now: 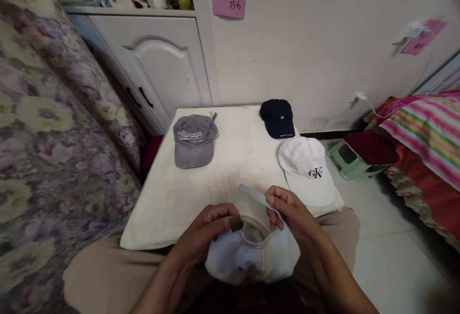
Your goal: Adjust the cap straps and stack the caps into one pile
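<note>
A pale blue-grey cap (247, 259) is held over my lap, its back opening facing up and away from me. My left hand (212, 227) pinches the brass-coloured buckle (236, 223) at the left side of the opening. Between the thumb and fingers of my right hand (289, 211) is the cap's loose strap (253, 195), its free end pointing up and left. Strap and buckle are apart. The cap's brim is mostly hidden.
On the cream-covered table (237, 146) lie a grey cap (194, 141) at left, a navy cap (277, 118) at far right and a white cap (307, 170) nearer. A green stool (345, 158) stands right; a floral curtain (53, 136) hangs left.
</note>
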The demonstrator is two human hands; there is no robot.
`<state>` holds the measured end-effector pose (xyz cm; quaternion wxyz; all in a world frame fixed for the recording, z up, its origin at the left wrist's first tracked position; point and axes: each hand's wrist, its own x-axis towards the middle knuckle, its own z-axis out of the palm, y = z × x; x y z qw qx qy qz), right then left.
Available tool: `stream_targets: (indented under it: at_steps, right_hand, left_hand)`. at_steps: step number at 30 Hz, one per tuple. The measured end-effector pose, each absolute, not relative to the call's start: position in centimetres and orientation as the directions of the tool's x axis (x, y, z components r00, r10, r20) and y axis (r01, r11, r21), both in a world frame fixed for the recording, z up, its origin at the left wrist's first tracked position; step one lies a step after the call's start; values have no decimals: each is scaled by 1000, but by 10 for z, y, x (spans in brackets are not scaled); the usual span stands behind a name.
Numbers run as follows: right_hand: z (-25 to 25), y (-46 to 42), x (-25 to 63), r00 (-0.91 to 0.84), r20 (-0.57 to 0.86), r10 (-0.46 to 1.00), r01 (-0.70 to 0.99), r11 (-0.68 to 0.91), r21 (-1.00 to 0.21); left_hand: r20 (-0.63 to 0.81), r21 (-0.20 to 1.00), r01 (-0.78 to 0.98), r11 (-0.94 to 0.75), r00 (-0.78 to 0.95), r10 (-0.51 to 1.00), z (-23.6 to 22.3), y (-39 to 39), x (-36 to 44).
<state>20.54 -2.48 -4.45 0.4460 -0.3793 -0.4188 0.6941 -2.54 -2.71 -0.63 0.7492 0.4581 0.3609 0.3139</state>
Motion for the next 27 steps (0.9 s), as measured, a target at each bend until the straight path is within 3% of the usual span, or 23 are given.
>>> stream_targets:
  at_steps: [5, 10, 17, 23, 27]
  right_hand:
    - [-45, -27, 204, -294, -136, 946, -436, -259, -862]
    - [-43, -29, 210, -284, -116, 952, -432, -235, -871]
    - [-44, -38, 232, -547, -89, 833, -284, -285, -916]
    - [-47, -45, 241, -676, -179, 715, -127, -352, -927]
    - [-47, -43, 240, -713, -100, 694, -169, -308, -936]
  left_hand:
    - [-123, 987, -18, 160, 563, 817, -2, -26, -29]
    - [-145, 985, 158, 64, 575, 805, -1, -26, -33]
    - [-122, 987, -47, 157, 427, 896, 2, -28, -31]
    - [-147, 973, -117, 197, 339, 929, 6, -23, -29]
    - [-158, 954, -186, 234, 350, 923, 15, -17, -29]
